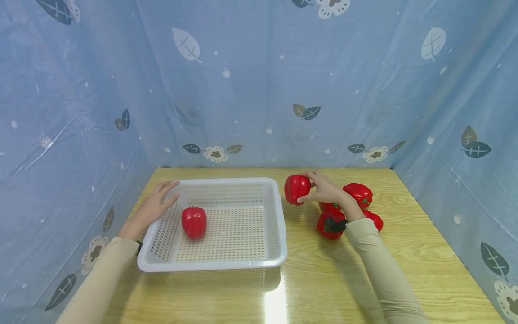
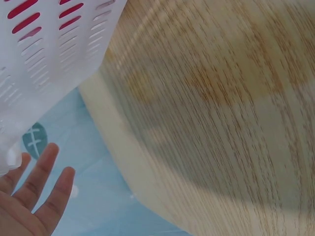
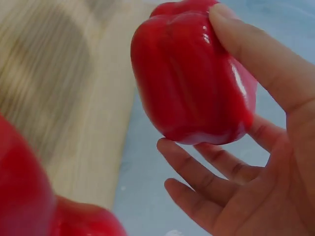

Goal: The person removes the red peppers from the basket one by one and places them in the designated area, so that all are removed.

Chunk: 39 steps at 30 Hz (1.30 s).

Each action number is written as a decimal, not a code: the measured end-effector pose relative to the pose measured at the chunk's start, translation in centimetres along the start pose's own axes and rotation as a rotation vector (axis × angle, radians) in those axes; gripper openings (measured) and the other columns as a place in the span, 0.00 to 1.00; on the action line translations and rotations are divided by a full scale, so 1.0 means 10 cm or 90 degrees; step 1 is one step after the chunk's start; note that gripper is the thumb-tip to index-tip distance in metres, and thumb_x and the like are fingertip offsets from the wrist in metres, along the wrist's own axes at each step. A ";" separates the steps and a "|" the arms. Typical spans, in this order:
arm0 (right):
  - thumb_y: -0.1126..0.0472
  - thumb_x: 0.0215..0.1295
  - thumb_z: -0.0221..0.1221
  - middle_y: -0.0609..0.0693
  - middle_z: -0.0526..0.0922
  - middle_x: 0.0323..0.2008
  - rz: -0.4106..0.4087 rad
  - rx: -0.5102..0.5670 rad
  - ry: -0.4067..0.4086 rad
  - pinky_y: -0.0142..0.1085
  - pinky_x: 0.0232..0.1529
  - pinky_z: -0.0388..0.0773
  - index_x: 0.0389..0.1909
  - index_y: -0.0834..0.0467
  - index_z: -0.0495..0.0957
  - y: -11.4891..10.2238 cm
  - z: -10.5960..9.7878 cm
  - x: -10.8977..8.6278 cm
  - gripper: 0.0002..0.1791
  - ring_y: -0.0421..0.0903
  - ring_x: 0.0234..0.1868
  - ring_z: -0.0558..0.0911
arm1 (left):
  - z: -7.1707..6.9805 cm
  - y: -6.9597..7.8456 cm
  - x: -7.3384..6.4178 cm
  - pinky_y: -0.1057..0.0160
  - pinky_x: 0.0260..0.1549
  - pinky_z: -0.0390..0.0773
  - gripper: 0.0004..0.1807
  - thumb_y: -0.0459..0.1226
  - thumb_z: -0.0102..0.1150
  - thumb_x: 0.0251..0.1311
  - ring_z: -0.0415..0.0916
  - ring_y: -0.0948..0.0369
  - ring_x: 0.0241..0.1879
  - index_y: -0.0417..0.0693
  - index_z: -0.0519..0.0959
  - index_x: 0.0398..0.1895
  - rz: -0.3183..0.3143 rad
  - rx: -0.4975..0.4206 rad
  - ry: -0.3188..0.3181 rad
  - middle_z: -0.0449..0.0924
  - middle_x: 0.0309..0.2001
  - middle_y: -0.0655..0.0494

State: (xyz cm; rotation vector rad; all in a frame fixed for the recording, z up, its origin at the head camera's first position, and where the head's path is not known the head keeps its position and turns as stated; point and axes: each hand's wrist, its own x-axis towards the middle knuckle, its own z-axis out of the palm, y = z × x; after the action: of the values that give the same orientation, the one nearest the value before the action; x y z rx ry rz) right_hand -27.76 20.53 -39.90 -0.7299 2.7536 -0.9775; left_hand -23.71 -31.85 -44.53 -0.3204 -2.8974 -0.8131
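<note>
My right hand (image 1: 323,188) pinches a glossy red bell pepper (image 1: 297,189) between thumb and fingers, raised beside the right rim of a white perforated basket (image 1: 210,265). In the right wrist view, the thumb presses one end of that bell pepper (image 3: 192,78) while two lower fingers (image 3: 197,201) spread away from it. Another red bell pepper (image 1: 194,223) stands inside the basket, toward its left. At the basket's left rim lies my left hand (image 1: 153,204), its fingers extended. The left wrist view shows straight, parted fingers (image 2: 56,196) just outside the basket wall (image 2: 64,64).
Several more red bell peppers (image 1: 358,194) are grouped on the wooden table (image 1: 421,265), right of the basket and partly behind my right forearm. One of them bears a dark patch (image 1: 335,224). A blue leaf-patterned curtain (image 1: 259,90) encloses the table's back and sides.
</note>
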 end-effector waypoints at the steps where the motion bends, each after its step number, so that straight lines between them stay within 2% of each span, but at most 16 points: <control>1: 0.48 0.46 0.70 0.58 0.64 0.57 0.006 -0.003 -0.006 0.45 0.44 0.79 0.64 0.57 0.60 0.03 0.01 -0.01 0.46 0.55 0.52 0.70 | 0.00 0.00 0.00 0.31 0.56 0.56 0.32 0.52 0.46 0.66 0.54 0.38 0.65 0.54 0.56 0.71 0.001 0.000 0.000 0.50 0.69 0.42; 5: 0.48 0.46 0.70 0.58 0.64 0.57 0.032 -0.009 -0.021 0.43 0.42 0.79 0.64 0.55 0.60 0.10 0.04 -0.02 0.45 0.54 0.51 0.70 | 0.00 -0.01 0.01 0.31 0.56 0.57 0.32 0.52 0.46 0.66 0.54 0.38 0.65 0.55 0.55 0.71 0.002 -0.001 -0.003 0.50 0.69 0.43; 9: 0.47 0.47 0.69 0.59 0.65 0.57 0.045 -0.029 -0.030 0.46 0.44 0.78 0.64 0.57 0.61 0.16 0.07 0.00 0.44 0.54 0.53 0.69 | 0.01 0.00 0.00 0.31 0.56 0.57 0.33 0.52 0.45 0.66 0.53 0.38 0.65 0.55 0.54 0.71 0.000 0.001 -0.011 0.49 0.70 0.43; 22: 0.45 0.45 0.69 0.62 0.68 0.57 0.100 -0.172 -0.084 0.53 0.49 0.75 0.64 0.59 0.60 0.24 0.15 0.07 0.47 0.58 0.56 0.69 | 0.00 0.01 -0.02 0.31 0.55 0.57 0.32 0.52 0.45 0.66 0.52 0.37 0.65 0.55 0.54 0.71 -0.007 0.008 -0.010 0.49 0.70 0.42; 39: 0.46 0.51 0.66 0.65 0.66 0.60 0.103 -0.208 -0.077 0.59 0.54 0.69 0.66 0.60 0.58 0.26 0.18 0.13 0.46 0.62 0.59 0.67 | 0.00 0.01 0.00 0.31 0.55 0.59 0.32 0.52 0.46 0.66 0.53 0.37 0.65 0.53 0.56 0.71 0.000 0.015 -0.006 0.49 0.70 0.42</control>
State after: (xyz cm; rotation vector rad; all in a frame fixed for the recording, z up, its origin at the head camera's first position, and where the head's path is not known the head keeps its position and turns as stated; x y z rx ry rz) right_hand -29.40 20.68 -42.86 -0.5724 2.8398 -0.4419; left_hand -23.65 -31.80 -44.54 -0.3227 -2.9127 -0.7794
